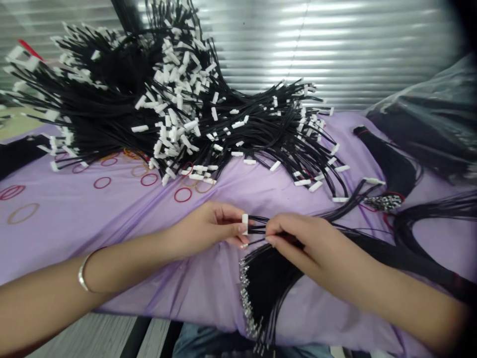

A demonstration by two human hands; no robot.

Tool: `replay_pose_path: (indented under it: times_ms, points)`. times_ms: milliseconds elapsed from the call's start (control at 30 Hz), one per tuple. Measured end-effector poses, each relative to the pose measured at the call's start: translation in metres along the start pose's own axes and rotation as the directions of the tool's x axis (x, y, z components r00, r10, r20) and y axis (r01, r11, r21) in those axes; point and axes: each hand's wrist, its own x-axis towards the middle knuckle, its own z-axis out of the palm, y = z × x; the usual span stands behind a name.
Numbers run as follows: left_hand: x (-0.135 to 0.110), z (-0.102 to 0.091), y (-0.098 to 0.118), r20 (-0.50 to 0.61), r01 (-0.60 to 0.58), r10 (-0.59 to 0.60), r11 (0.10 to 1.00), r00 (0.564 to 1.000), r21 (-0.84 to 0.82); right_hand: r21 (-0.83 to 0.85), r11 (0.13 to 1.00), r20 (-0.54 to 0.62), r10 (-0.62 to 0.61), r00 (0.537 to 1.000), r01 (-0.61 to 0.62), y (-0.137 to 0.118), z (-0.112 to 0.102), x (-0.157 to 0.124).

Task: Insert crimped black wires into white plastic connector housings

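Observation:
A small white plastic connector (pixel 245 224) is pinched between the thumb and fingers of my left hand (pixel 219 224). Several thin black wires (pixel 258 224) run from it to the right. My right hand (pixel 298 238) is closed, thumb against forefinger, on a black wire (pixel 256 242) whose tip lies just below the connector, close to my left fingertips. Under my right hand spreads a bundle of black wires with bare metal terminals (pixel 246 293), fanned toward the table's front edge.
A large heap of black cables with white connectors (pixel 179 99) covers the back of the purple-covered table (pixel 122 219). Red rubber bands (pixel 102 182) lie at left. A tied wire bundle (pixel 391 164) and a clear plastic bag (pixel 428 109) sit at right. Blinds (pixel 335 49) hang behind.

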Motion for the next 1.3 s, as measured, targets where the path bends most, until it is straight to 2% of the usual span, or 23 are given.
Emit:
replay_pose_path:
  times_ms: [133, 233, 533, 967, 1300]
  points:
    - [0.000, -0.001, 0.001, -0.002, -0.001, 0.001, 1.000, 1.000, 0.024, 0.207, 0.976, -0.064, 0.075, 0.995, -0.061, 0.005, -0.006, 0.007]
    - [-0.001, 0.000, 0.001, -0.014, 0.004, -0.004, 1.000, 1.000, 0.026, 0.273, 0.957, -0.126, 0.132, 0.983, -0.093, 0.008, -0.006, 0.010]
    - [-0.001, 0.004, 0.002, -0.015, 0.009, -0.009, 1.000, 1.000, 0.004, 0.268, 0.939, -0.134, 0.257, 0.957, -0.215, 0.007, -0.003, 0.014]
    - [0.000, 0.003, 0.002, -0.004, 0.014, -0.014, 1.000, 1.000, 0.024, 0.332, 0.917, -0.108, 0.270, 0.957, -0.221, 0.003, -0.006, 0.015]
    - [-0.001, 0.004, 0.005, -0.023, 0.036, -0.035, 0.998, 0.999, 0.047, 0.313, 0.931, -0.139, 0.241, 0.961, -0.188, 0.004, -0.005, 0.014]
